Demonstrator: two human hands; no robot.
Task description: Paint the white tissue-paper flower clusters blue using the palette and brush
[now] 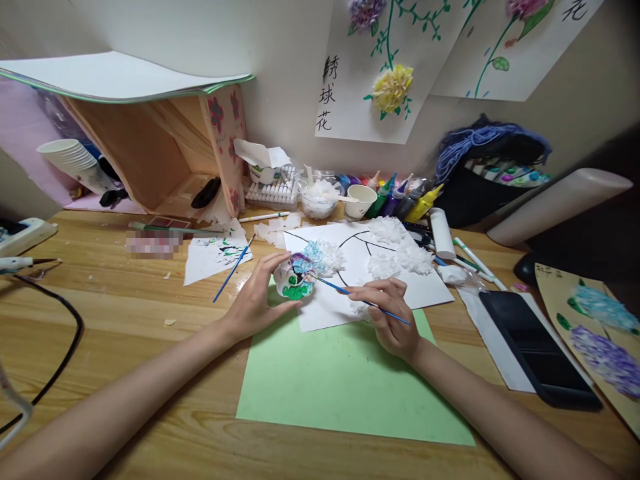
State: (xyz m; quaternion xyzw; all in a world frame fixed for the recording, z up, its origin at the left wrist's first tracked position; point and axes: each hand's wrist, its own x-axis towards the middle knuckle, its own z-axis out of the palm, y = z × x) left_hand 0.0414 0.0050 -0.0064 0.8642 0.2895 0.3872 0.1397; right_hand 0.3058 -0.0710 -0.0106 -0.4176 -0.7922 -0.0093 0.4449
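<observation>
My left hand (260,291) grips the rim of a small paint palette (281,279) with green, black, blue and purple paint in its wells. In my right hand (390,313) is a thin blue paintbrush (333,285), its tip down at the palette's right side. Just behind lies a white sheet (320,317) with black branch lines and fluffy white paper flowers (413,257). One flower (316,255) beside the palette is partly light blue. Beneath the sheet is a light green sheet (345,393).
Another blue paintbrush (233,275) lies left of my left hand, near a paint-smeared paper (213,263). Paint bottles (400,197), a paper cup (360,201) and a bowl of white scraps (319,203) line the back. A black phone (537,347) lies at right.
</observation>
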